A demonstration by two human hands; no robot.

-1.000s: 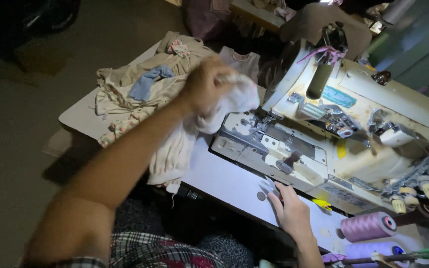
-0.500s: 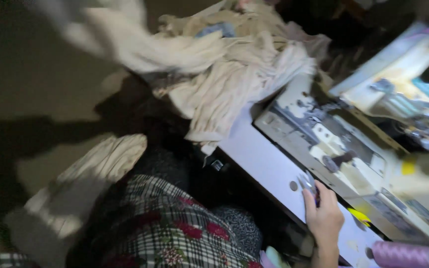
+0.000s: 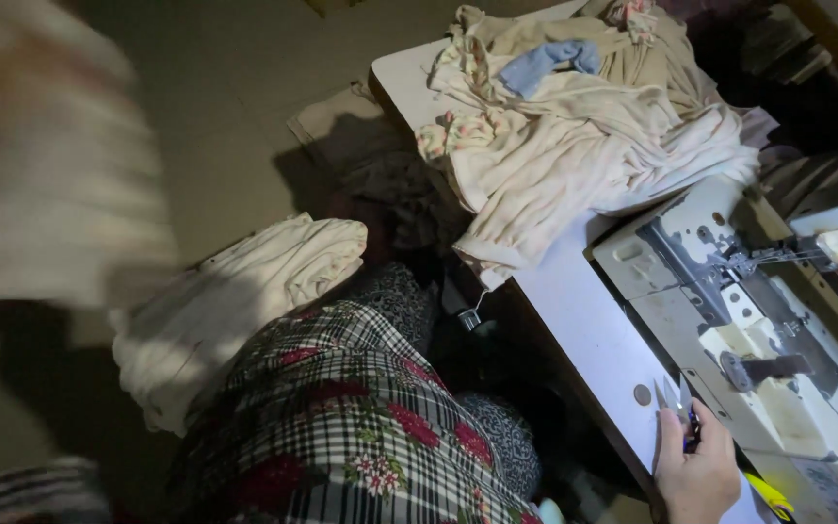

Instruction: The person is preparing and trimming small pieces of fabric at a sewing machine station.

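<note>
Resting on the front edge of the white counter, the right hand is closed around a small pair of thread snips; the two pointed blades project upward past the fingers and lie over the counter surface. A small round dark spot sits on the counter just beside the blades. The worn, off-white sewing machine stands directly to the right of the snips, with its bed touching the counter. A yellow item lies near the hand at the lower right. A heap of cream fabric covers the far end of the counter and hangs over its front edge; a blue scrap lies on top of the heap. A second cream bundle lies on the floor to the left, next to the checked, flowered garment over the person's lap. At the left edge, a large pale blur crosses the view; whether it is the left hand, and what it holds, cannot be determined.
</note>
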